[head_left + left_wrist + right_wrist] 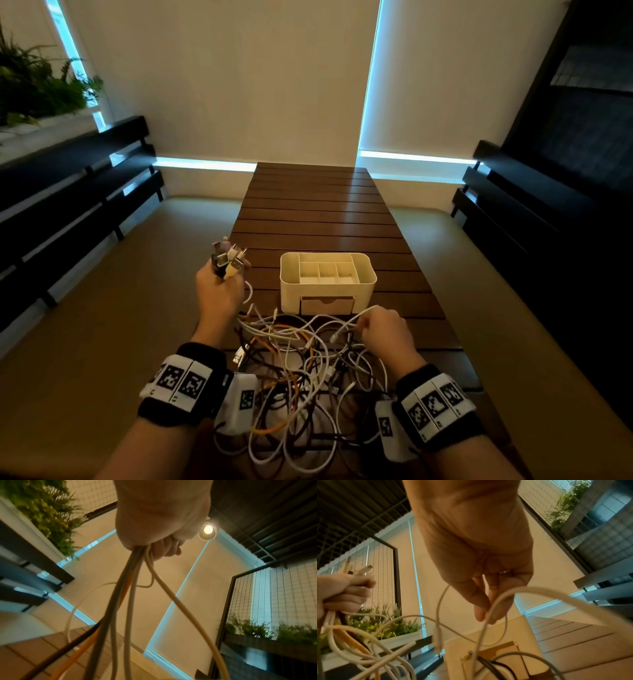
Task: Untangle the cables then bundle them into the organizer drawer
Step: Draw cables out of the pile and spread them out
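Note:
A tangle of white, orange and dark cables (301,373) lies on the near end of the brown slatted table (318,212). My left hand (219,287) is raised left of the organizer and grips a bunch of cable plug ends (228,258); the cords (126,601) hang down from its fist. My right hand (383,330) hovers over the tangle in front of the organizer and pinches a white cable (489,609) between thumb and fingers. The cream organizer (327,277) stands behind the tangle; its small wooden-fronted drawer (327,306) faces me and looks closed.
Dark slatted benches (75,192) run along both sides of the table, with beige cushions (102,308) below. Plants (37,85) stand at the far left. The far half of the table holds nothing I can see.

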`<action>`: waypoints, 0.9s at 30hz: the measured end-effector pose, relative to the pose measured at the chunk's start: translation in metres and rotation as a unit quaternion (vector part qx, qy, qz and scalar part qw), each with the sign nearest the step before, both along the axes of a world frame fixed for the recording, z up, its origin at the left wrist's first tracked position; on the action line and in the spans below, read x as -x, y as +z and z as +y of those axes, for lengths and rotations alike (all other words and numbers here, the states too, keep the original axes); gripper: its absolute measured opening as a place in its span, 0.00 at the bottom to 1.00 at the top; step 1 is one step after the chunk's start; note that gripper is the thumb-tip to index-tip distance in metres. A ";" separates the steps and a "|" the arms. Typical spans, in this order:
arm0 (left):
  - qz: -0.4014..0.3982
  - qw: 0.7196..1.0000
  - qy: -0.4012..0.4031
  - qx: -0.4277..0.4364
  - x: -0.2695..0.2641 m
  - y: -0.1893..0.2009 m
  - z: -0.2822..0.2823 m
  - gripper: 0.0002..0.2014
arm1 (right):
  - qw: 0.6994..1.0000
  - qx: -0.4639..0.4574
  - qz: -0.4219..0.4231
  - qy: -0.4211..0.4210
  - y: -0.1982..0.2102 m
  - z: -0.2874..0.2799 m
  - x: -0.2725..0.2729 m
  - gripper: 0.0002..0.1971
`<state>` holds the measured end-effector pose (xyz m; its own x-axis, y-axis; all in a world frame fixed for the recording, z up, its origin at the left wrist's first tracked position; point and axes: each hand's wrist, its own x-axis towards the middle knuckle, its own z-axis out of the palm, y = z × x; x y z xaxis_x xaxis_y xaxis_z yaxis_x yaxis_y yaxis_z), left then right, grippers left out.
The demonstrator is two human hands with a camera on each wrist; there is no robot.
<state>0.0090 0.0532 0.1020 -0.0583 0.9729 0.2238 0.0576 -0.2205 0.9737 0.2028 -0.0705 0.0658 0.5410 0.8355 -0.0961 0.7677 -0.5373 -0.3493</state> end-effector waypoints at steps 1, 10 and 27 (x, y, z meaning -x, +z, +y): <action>0.012 1.000 0.011 0.001 0.002 -0.003 0.003 0.13 | 1.000 0.006 0.011 0.017 -0.002 -0.001 -0.001 0.13; 0.099 0.995 -0.022 0.013 -0.001 -0.034 -0.005 0.09 | 0.939 0.317 -0.002 0.132 -0.044 -0.006 -0.010 0.23; 0.145 0.983 -0.106 0.029 0.007 -0.042 -0.013 0.10 | 0.988 0.006 -0.021 0.156 -0.043 0.061 0.002 0.17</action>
<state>0.0016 0.0398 0.0600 0.2063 0.9677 0.1452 0.2932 -0.2027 0.9343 0.2011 -0.0099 0.0224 0.2621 0.9608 -0.0902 0.9102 -0.2772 -0.3078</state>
